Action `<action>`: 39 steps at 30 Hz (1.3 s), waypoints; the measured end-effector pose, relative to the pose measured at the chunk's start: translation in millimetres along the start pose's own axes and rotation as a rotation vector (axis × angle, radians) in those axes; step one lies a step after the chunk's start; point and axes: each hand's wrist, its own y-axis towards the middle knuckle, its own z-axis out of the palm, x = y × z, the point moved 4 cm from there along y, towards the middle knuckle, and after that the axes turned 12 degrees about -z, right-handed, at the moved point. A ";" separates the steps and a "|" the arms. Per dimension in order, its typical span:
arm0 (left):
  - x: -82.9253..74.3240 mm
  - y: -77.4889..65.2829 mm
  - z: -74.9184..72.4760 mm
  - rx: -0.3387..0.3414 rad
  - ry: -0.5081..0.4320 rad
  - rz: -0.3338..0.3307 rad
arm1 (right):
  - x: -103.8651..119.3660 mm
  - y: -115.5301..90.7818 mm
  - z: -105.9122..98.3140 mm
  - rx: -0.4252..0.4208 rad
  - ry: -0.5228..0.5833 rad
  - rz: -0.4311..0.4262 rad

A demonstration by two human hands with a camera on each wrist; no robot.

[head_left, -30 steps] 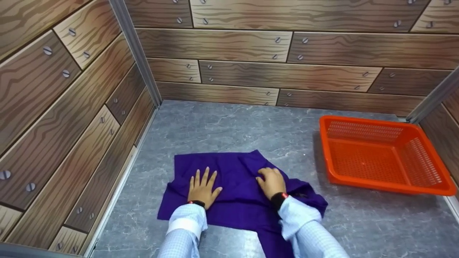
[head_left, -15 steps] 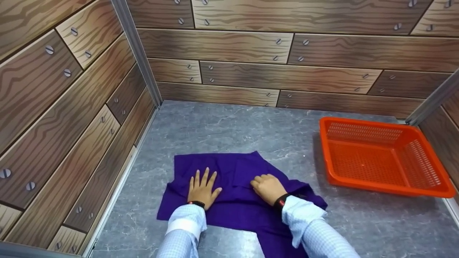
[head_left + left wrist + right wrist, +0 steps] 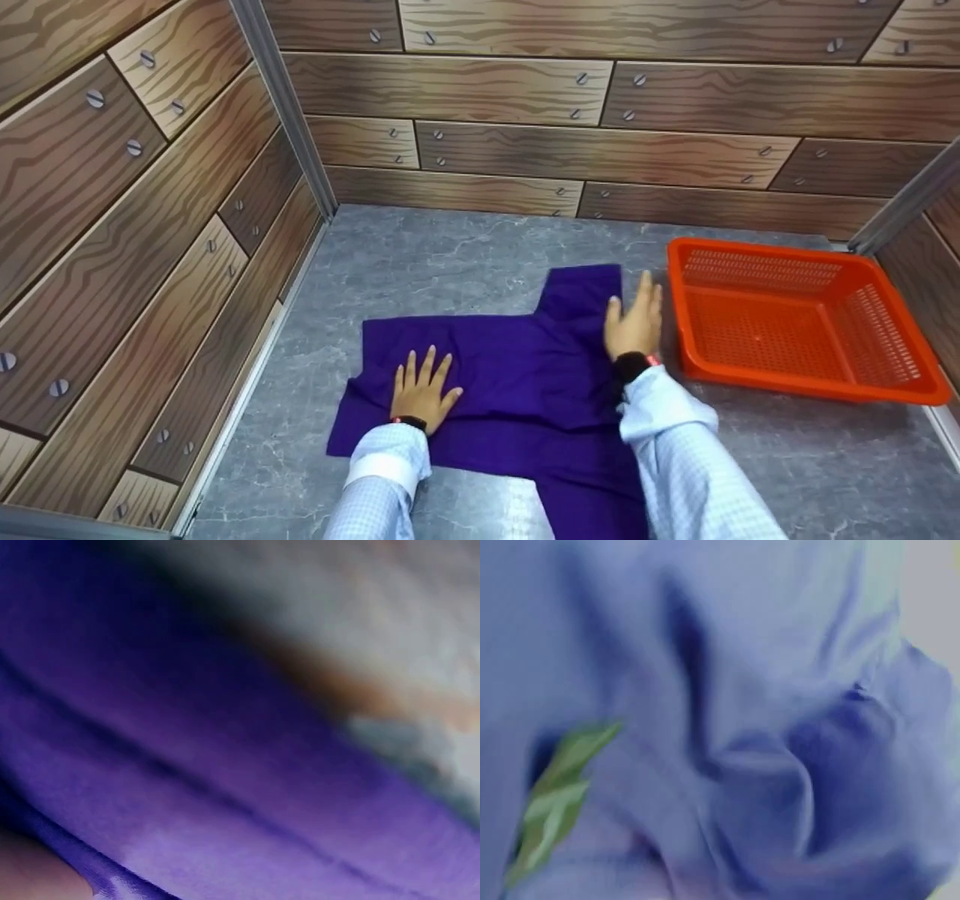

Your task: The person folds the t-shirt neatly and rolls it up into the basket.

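Note:
A purple shirt (image 3: pixel 495 375) lies spread on the grey surface, its hem side to the left and one short sleeve (image 3: pixel 585 289) pointing to the back. On its left part my left hand (image 3: pixel 421 394) rests flat with fingers spread. My right hand (image 3: pixel 636 322), fingers straight, is at the shirt's right edge beside that sleeve; whether it touches the cloth is hard to tell. Blurred purple cloth (image 3: pixel 187 765) and a bit of a finger (image 3: pixel 37 870) show in the left wrist view. The right wrist view has creased cloth (image 3: pixel 742 727) with a green patch (image 3: pixel 559 802).
An orange plastic basket (image 3: pixel 795 386) with slotted sides stands to the right, close to my right hand. Wood-patterned walls (image 3: pixel 480 154) enclose the grey surface (image 3: pixel 420 255) at the back, left and right.
My right hand has moved from the shirt's middle toward its right edge and away from me. The sleeve that was folded inward now extends backward, and the bunched right end is flatter. My left hand stays.

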 end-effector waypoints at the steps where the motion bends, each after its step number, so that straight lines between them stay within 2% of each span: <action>1: -0.1 0.3 -0.5 0.001 -0.001 -0.001 | 1.1 -1.9 0.9 0.019 -0.058 -0.060; 5: -3.0 -1.7 -2.9 0.009 0.008 -0.031 | 14.7 -33.2 18.6 0.171 -0.238 -0.386; 8: -10.1 -6.7 -8.2 -0.057 0.022 -0.059 | 19.5 -66.7 30.8 0.337 -0.294 -0.520; 10: -15.8 -11.1 -12.8 -0.133 0.047 -0.080 | 17.5 -85.4 35.2 0.446 -0.326 -0.527; 12: -20.9 -15.3 -16.3 -0.204 0.076 -0.096 | 12.0 -98.5 37.4 0.521 -0.358 -0.496; 14: -23.6 -18.7 -17.5 -0.244 0.110 -0.110 | 6.3 -106.7 38.5 0.562 -0.397 -0.467; 16: -24.2 -20.3 -17.5 -0.256 0.128 -0.114 | 1.3 -111.3 39.9 0.591 -0.429 -0.457; 20: -21.6 -15.5 -17.3 -0.248 0.131 -0.109 | -3.5 -113.1 43.7 0.593 -0.476 -0.497; 23: -18.9 -3.7 -17.5 -0.202 0.101 -0.120 | -6.3 -108.7 47.0 0.568 -0.469 -0.489; 27: -16.6 17.1 -18.7 -0.085 0.047 -0.143 | -13.2 -97.7 51.1 0.578 -0.390 -0.400; 29: -16.1 23.6 -20.8 -0.025 0.016 -0.159 | -15.9 -92.8 52.5 0.607 -0.345 -0.349; 31: -17.8 26.4 -24.4 0.005 -0.003 -0.168 | -16.4 -88.0 52.3 0.626 -0.311 -0.326; 33: -22.3 25.1 -29.0 -0.020 -0.012 -0.150 | -15.5 -83.2 49.7 0.604 -0.302 -0.339; 39: -38.2 6.2 -35.6 -0.246 0.052 -0.037 | -15.9 -79.2 34.2 0.386 -0.371 -0.484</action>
